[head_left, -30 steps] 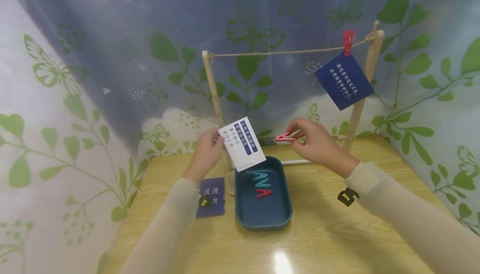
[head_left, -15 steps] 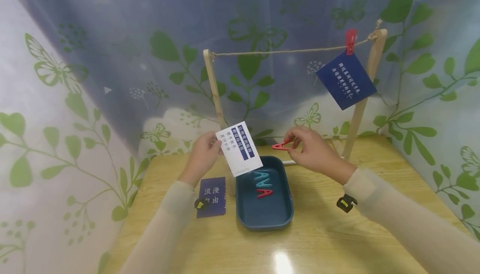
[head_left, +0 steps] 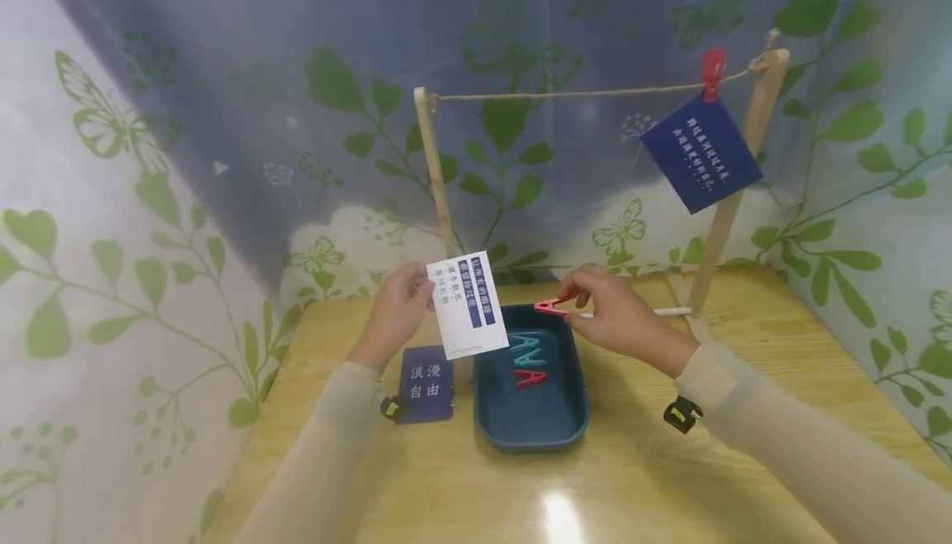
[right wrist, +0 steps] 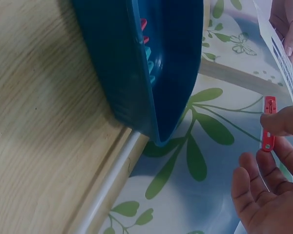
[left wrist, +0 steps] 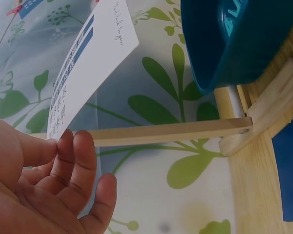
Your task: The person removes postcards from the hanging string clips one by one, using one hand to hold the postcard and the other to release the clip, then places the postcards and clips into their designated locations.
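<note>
Between thumb and fingertips my left hand (head_left: 397, 312) pinches a white card (head_left: 467, 312) with blue bands and printed characters by its left edge. The card hangs tilted in the air, partly over the blue tray (head_left: 531, 436). My right hand (head_left: 617, 312) pinches a red clothespin (head_left: 552, 306), which points left toward the card with a gap between them. In the right wrist view the red clothespin (right wrist: 268, 124) sits between thumb and fingers. In the tray lie teal clothespins (head_left: 527, 350) and one red clothespin (head_left: 530, 379).
Behind the hands a twine line (head_left: 580, 95) spans a wooden frame (head_left: 435, 164). A red clothespin (head_left: 712, 74) holds a dark blue card (head_left: 702, 154) at its right end. Another blue card (head_left: 426, 384) lies on the wooden table (head_left: 357, 478), left of the tray.
Both hands have come down somewhat, bringing the white card and red clothespin lower. The card now stands more upright. The head view has shifted slightly.
</note>
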`<act>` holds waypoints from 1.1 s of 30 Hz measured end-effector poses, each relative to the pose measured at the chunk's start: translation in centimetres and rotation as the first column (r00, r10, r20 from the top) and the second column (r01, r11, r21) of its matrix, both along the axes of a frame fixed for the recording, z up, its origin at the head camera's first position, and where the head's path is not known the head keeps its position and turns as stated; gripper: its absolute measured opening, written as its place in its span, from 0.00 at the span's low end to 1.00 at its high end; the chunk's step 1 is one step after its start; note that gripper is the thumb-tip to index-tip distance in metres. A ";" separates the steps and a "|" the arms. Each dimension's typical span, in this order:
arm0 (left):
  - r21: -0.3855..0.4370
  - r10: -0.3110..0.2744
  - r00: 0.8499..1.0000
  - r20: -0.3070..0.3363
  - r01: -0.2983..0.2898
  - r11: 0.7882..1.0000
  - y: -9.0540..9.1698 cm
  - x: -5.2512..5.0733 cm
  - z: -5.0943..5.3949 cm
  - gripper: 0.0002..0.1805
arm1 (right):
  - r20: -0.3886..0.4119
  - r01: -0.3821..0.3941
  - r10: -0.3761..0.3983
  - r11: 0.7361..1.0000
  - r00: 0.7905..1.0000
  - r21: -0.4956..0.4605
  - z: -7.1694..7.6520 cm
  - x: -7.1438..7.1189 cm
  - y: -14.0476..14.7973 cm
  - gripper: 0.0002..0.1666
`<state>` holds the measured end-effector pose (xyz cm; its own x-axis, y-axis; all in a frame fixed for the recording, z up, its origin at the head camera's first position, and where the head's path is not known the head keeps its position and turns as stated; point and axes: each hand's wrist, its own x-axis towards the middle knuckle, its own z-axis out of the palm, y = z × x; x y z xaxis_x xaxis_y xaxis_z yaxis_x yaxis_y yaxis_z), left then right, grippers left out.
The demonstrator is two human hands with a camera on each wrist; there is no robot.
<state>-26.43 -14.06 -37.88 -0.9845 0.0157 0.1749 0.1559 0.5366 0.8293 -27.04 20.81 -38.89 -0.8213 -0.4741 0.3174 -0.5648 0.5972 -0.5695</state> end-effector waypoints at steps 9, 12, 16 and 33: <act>-0.032 0.027 0.999 0.032 -0.026 0.999 -1.7 0.5 -1.7 0.22 | 0.069 -0.024 0.019 0.998 0.997 0.059 -1.1 0.4 -0.5 0.16; -0.043 0.039 0.998 0.057 -0.036 0.998 -2.4 0.5 -2.5 0.24 | 0.050 -0.036 0.032 0.996 0.998 0.077 -1.5 0.5 -0.6 0.17; -0.042 0.034 0.996 0.083 -0.031 0.999 -2.9 0.7 -3.3 0.27 | 0.049 -0.042 0.038 0.996 0.998 0.075 -1.9 0.8 -0.8 0.17; -0.047 0.053 0.990 0.133 -0.047 0.998 -5.1 1.4 -5.6 0.24 | 0.112 -0.100 0.082 0.980 0.990 0.173 -3.3 1.8 -2.0 0.14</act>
<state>-24.99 -19.12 -43.51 -0.9987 -0.0295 0.0416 0.0170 0.5767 0.8168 -25.20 18.82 -42.23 -0.7962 -0.5896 0.1361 -0.5647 0.6430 -0.5174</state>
